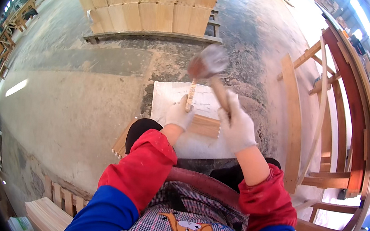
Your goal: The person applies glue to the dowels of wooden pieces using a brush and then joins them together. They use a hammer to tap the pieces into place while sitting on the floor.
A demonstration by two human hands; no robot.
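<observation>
My right hand, in a pale glove, is wrapped round the wooden handle of a mallet. The mallet's head is smeared by motion, reddish at one end and greyish at the other. It hangs over the top end of a narrow wooden strip; whether they touch I cannot tell. My left hand, gloved too, grips the lower part of this strip and holds it nearly upright. Beside my hands, a flat wooden panel with small white dots along its right edge lies on a white sheet.
Another wooden panel with pale dots on its end leans by my left knee. A tall stack of wooden panels stands on a pallet ahead. Wooden frames rise at the right. Long boards are piled at the lower left.
</observation>
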